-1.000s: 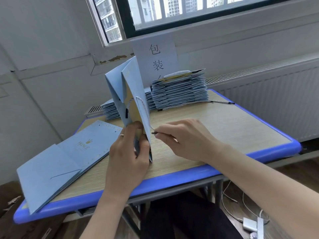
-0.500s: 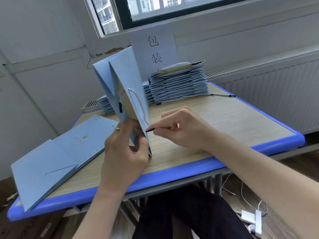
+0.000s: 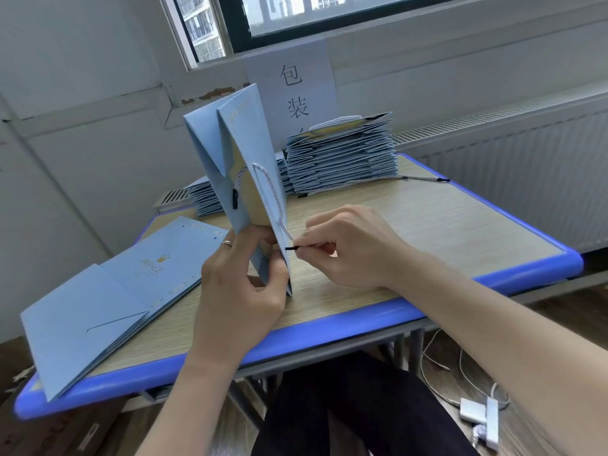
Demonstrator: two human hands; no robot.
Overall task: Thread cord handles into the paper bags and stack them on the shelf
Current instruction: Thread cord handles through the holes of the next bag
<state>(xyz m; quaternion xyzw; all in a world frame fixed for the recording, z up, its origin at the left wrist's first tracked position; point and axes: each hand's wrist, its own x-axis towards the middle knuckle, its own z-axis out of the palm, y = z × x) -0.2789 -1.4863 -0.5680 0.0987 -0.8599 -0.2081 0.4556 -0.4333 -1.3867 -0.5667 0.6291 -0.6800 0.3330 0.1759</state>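
Note:
A light blue paper bag [image 3: 243, 149] stands folded and tilted above the table, its open top edge down near my hands. My left hand [image 3: 240, 287] grips that lower edge, thumb on the near panel. A pale twisted cord [image 3: 274, 199] loops along the bag's near side. Its black tip [image 3: 291, 248] is pinched by my right hand [image 3: 348, 248] right at the bag's edge. A second black cord tip [image 3: 235, 199] hangs inside the bag.
Flat blue bags [image 3: 108, 301] lie at the table's left. A tall stack of bags [image 3: 342, 156] and a lower stack [image 3: 207, 199] stand at the back, with a loose cord [image 3: 424, 178] beside them. The table [image 3: 444, 232] has a blue rim. Cables and a charger [image 3: 480, 419] lie on the floor.
My right hand has drawn the cord tip slightly away from the bag's edge and back toward it; the bag stays held in my left hand. The camera view shifted a little.

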